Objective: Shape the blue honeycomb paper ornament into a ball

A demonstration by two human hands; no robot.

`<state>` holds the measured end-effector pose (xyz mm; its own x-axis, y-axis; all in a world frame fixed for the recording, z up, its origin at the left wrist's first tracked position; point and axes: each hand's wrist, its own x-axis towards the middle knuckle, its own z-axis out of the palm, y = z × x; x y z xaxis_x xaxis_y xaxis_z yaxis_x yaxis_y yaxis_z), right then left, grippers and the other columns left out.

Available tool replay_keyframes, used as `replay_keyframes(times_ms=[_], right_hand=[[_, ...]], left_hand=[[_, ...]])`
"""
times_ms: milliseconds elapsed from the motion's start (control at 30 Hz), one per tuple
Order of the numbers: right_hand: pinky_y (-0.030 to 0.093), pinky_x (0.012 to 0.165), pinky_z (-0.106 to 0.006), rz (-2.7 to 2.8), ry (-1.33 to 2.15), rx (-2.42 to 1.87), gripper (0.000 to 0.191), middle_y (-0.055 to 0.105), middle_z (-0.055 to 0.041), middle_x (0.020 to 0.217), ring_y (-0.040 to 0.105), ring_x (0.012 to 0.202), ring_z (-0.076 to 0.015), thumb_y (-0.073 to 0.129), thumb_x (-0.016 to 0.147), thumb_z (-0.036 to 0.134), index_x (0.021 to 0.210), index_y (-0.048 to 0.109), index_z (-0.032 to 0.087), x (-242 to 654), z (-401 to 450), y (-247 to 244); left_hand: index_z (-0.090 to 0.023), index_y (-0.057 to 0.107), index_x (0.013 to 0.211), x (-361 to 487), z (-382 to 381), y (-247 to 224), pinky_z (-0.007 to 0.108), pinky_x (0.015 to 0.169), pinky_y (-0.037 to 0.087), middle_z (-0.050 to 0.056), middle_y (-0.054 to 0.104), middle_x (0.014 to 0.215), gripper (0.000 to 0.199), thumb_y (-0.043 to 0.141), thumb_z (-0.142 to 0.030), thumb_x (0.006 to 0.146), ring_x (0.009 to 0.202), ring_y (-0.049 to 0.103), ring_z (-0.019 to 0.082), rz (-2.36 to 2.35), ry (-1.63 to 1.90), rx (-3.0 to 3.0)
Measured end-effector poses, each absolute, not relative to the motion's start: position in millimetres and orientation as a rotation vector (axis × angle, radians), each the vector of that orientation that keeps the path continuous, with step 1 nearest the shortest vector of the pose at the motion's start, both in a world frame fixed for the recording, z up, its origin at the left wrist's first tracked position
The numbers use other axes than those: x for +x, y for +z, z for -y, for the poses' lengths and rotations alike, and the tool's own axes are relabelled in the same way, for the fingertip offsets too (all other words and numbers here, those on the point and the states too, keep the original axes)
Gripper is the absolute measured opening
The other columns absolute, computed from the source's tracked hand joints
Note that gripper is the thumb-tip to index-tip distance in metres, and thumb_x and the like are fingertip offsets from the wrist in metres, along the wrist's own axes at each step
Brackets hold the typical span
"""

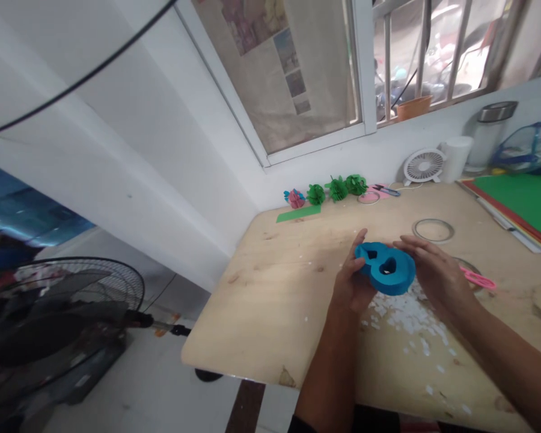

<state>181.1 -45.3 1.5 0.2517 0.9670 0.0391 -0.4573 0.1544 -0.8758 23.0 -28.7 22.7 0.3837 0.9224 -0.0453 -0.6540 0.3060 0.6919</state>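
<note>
A blue figure-eight-shaped piece [399, 281] with two holes, thick like a stack of cut paper, is held above the table. My left hand [352, 284] grips its left end, with the thumb at the near side and a finger reaching up behind. My right hand [439, 272] is by its right end with fingers stretched out; whether they touch the piece is unclear. Below lie many small white paper scraps [408, 313]. Pink-handled scissors [478, 278] rest to the right of my right hand, partly hidden by it.
Green paper ornaments [337, 189] and a pink-and-blue one [294, 198] line the wall beside a green strip [298, 213]. A wire ring [433, 230], snips [386, 190], a small white fan [424, 166] and green sheets [523, 201] are right. A large floor fan [63, 319] stands left.
</note>
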Motion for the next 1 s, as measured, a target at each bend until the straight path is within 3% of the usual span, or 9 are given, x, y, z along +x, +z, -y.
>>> replay_keyframes(times_ms=[167, 400, 633, 1000], right_hand=[[0.057, 0.076, -0.036, 0.702, 1.218, -0.971, 0.024, 0.079, -0.0038, 0.089, 0.073, 0.080, -0.0220, 0.084, 0.071, 0.039, 0.091, 0.077, 0.027, 189, 41, 1], [0.053, 0.063, -0.032, 0.861, 0.997, -1.063, 0.029, 0.076, -0.0029, 0.084, 0.067, 0.076, -0.0202, 0.087, 0.065, 0.048, 0.084, 0.077, 0.028, 193, 41, 10], [0.051, 0.075, -0.039, 1.177, 0.709, -1.178, 0.022, 0.071, -0.0040, 0.084, 0.063, 0.080, -0.0227, 0.076, 0.076, 0.049, 0.082, 0.076, 0.029, 201, 41, 13], [0.047, 0.058, -0.035, 1.269, 0.732, -1.277, 0.038, 0.065, -0.0036, 0.071, 0.060, 0.065, -0.0207, 0.072, 0.073, 0.061, 0.076, 0.062, 0.025, 207, 36, 9]], left_hand=[[-0.021, 0.050, 0.144, 26, 33, 19, 0.050, 0.106, 0.043, 0.011, 0.071, 0.112, 0.089, 0.078, -0.042, 0.062, 0.116, 0.064, 0.033, -0.434, 0.977, 0.694], [-0.019, 0.050, 0.142, 35, 40, 17, 0.053, 0.105, 0.043, 0.015, 0.071, 0.114, 0.091, 0.080, -0.044, 0.060, 0.118, 0.064, 0.037, -0.369, 0.814, 0.752], [-0.017, 0.052, 0.138, 35, 40, 11, 0.050, 0.100, 0.047, 0.017, 0.069, 0.115, 0.088, 0.080, -0.045, 0.059, 0.117, 0.064, 0.038, -0.397, 0.781, 0.763], [-0.020, 0.056, 0.138, 35, 31, 6, 0.041, 0.092, 0.049, 0.015, 0.068, 0.120, 0.080, 0.078, -0.034, 0.062, 0.108, 0.066, 0.032, -0.396, 0.730, 0.740]])
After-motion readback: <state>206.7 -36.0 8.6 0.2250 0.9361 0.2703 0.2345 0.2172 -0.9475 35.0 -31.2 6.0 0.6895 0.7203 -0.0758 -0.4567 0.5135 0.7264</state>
